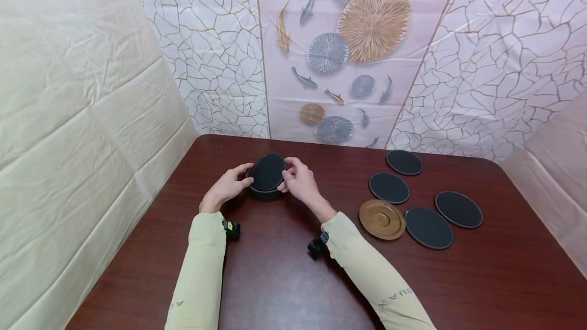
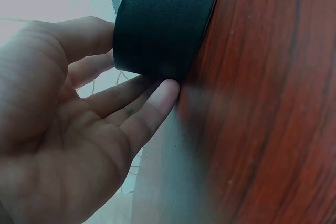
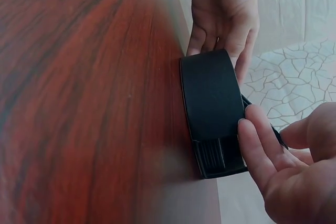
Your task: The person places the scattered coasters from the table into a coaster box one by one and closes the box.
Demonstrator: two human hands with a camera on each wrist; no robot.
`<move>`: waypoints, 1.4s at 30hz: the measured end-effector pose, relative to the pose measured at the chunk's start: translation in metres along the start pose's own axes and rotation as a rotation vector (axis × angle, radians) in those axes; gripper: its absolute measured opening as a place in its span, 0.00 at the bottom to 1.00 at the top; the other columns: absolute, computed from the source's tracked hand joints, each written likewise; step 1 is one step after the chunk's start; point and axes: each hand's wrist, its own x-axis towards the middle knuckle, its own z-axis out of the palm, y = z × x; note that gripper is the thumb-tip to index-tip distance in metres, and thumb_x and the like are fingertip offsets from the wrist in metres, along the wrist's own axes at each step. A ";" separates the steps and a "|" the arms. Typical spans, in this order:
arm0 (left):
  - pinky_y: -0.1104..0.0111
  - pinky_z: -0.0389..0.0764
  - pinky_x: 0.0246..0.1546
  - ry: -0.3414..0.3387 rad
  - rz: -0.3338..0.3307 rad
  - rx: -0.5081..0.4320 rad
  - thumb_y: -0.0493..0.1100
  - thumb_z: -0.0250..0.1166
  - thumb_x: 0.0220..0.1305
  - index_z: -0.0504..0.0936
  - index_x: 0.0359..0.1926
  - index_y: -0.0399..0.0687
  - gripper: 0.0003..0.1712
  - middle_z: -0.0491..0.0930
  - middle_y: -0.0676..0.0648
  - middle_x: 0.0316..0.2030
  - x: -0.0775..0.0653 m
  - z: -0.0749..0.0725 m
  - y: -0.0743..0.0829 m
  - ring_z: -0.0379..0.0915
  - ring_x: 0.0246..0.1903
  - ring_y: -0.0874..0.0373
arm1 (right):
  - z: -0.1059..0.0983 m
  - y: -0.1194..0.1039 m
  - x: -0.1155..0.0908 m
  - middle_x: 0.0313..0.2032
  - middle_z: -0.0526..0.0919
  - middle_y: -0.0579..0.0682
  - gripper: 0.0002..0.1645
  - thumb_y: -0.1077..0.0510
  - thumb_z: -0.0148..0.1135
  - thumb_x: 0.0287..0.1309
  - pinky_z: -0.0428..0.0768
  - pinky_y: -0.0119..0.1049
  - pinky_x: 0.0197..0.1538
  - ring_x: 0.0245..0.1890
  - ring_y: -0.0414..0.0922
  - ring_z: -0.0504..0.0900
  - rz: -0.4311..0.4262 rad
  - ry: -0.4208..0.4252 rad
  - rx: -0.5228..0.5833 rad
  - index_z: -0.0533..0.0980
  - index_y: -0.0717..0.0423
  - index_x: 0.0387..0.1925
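A round black coaster holder [image 1: 266, 196] stands on the table toward its far left part; its dark side wall [image 3: 210, 93] with a ribbed slot shows in the right wrist view. My left hand [image 1: 229, 186] grips the holder from the left, fingertips against its wall [image 2: 157, 24]. On the other side, my right hand [image 1: 300, 181] pinches a round black coaster [image 1: 269, 172] between thumb and fingers. That coaster is tilted over the top of the holder, its right edge raised. What lies inside the holder beneath it is mostly hidden.
To the right lie several black round coasters [image 1: 428, 227], spread flat on the dark red table [image 1: 275, 279]. A brown wooden dish-like disc [image 1: 382, 219] lies beside them, close to the nearest black one. Patterned cloth [image 1: 220, 50] hangs behind the table's far edge.
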 end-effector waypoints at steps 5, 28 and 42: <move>0.57 0.66 0.59 0.008 0.007 0.012 0.45 0.56 0.73 0.62 0.73 0.53 0.31 0.65 0.42 0.70 -0.001 -0.001 -0.001 0.64 0.63 0.47 | 0.003 -0.001 0.001 0.31 0.83 0.58 0.24 0.62 0.55 0.68 0.85 0.45 0.32 0.21 0.46 0.85 -0.002 -0.025 -0.014 0.68 0.57 0.64; 0.53 0.66 0.63 -0.002 -0.010 -0.022 0.46 0.57 0.72 0.61 0.74 0.54 0.32 0.64 0.41 0.71 -0.004 -0.003 -0.002 0.61 0.67 0.46 | -0.030 -0.012 -0.004 0.36 0.82 0.61 0.13 0.54 0.58 0.67 0.83 0.44 0.28 0.21 0.47 0.79 0.036 -0.120 -0.226 0.78 0.55 0.49; 0.58 0.67 0.57 0.004 0.010 -0.040 0.44 0.58 0.71 0.63 0.73 0.51 0.31 0.68 0.42 0.67 -0.004 0.000 0.001 0.65 0.58 0.48 | -0.071 -0.008 -0.022 0.38 0.83 0.63 0.10 0.53 0.58 0.67 0.84 0.47 0.31 0.26 0.54 0.82 -0.002 -0.116 -0.263 0.78 0.52 0.46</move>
